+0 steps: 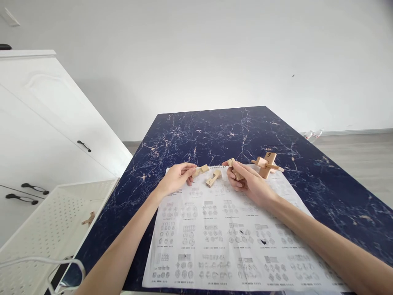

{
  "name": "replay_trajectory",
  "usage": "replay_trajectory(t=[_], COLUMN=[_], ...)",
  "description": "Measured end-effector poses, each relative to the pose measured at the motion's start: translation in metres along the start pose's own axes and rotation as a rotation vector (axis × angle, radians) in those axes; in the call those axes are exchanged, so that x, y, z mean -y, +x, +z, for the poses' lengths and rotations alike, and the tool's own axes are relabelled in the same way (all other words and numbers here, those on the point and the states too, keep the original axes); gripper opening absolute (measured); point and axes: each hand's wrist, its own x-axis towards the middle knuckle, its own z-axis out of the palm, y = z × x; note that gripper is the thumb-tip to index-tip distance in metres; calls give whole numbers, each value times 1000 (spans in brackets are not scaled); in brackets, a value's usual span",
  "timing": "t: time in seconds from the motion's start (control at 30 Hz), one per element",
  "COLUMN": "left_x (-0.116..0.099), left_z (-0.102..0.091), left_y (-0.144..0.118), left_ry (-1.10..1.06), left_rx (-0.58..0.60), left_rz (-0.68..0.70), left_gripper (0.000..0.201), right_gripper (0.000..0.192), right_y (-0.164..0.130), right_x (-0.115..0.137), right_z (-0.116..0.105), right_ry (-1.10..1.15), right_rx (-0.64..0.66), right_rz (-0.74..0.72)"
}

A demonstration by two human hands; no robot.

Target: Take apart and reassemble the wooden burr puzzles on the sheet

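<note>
Notched block lies near the far edge of the printed sheet, over which your left hand pinches a second block and your right hand clasps a third block: seemingly a comparing step, next calling for aligned notches.

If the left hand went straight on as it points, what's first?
The left hand, its wooden piece leading, would probably meet the loose notched block; its height is unclear, so it might pass above.

Our left grip holds a wooden block, our right grip a second block; a notched piece lies between.
</note>
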Motion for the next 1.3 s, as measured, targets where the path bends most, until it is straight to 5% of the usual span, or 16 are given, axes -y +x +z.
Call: replay_trajectory(t=[0.27,0.47,0.63,0.77,0.93,1.1,1.3], left_x=[5,-4,-14,-15,-12,-14,-25], left_z=[6,22,44,56,55,57,60], left_y=[1,-6,-13,-14,-13,-15,-18], left_ry=[32,465,671,751,677,582,-120], left_rx=[-93,-348,-273,-229,-218,-231,-195], left_rz=[53,304,501,514,505,530,218], left_gripper=[38,32,42,36,11,14,34], right_gripper=[40,52,33,38,42,38,40], right_y=[-1,0,0,-2,-2,2,0], right_x=[-2,-2,-1,2,0,-3,-1], right_z=[-1,0,3,7,6,1,3], right_ry=[-155,-83,-39,-156,-219,-202,-204], right_rx=[41,61,70,95,46,19,30], right_rz=[-40,-12,-9,-82,-138,-120,-120])
